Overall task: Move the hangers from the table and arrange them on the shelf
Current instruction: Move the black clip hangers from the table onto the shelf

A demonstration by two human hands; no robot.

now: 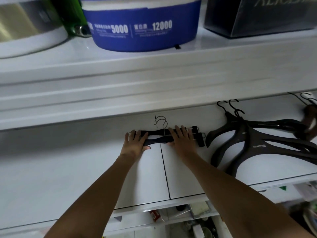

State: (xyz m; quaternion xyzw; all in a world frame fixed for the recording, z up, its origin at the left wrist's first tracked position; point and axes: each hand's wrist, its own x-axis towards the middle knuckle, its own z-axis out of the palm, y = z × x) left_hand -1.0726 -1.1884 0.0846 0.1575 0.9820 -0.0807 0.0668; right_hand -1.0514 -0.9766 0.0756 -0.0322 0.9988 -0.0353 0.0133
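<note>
Two black clip hangers (158, 136) with silver hooks lie side by side on the white shelf (85, 160). My left hand (136, 141) rests on their left end with fingers straight and the thumb under the near bar. My right hand (181, 137) lies flat across their right part, beside the black clips (199, 137). To the right, a pile of dark coat hangers (243, 140) lies on the same shelf with hooks pointing toward the back.
The shelf above carries a blue and white tub (142, 26), a white round container (25, 26), a green bottle (72, 16) and a dark box (260, 16). Its thick front edge overhangs the hanger shelf. Clutter shows in the compartments below.
</note>
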